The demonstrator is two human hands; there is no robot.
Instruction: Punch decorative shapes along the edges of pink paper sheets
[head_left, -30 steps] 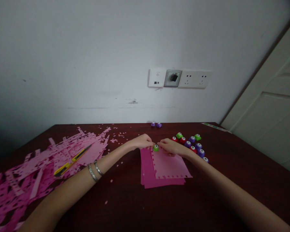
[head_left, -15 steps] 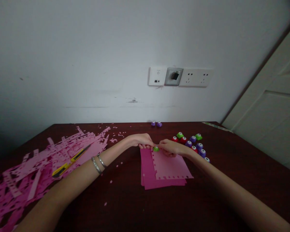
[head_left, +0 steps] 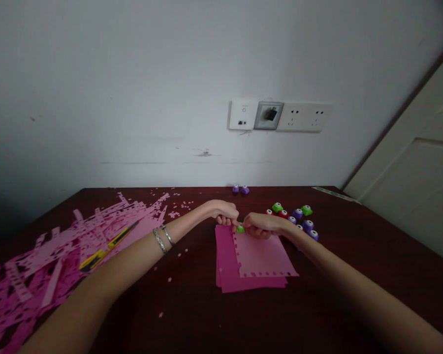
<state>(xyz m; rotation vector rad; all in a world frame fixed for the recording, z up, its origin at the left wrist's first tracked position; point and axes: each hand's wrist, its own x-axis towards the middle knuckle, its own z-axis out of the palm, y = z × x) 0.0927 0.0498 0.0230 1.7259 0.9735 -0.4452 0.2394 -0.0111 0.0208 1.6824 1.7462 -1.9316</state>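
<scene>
The green punch, small and pale-topped, points top-up at the pink sheet's far-left corner, long axis unclear; left hand and right hand curl beside it, their grip impossible to tell

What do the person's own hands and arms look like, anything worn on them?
Both hands, left and right, are bare, with no gloves. The forearms show no sleeves. Two silver-coloured bracelets sit near the left wrist; the lower one looks wider and textured, the other slimmer. Nothing visible is worn on the right wrist. Nails are too small to tell.
</scene>
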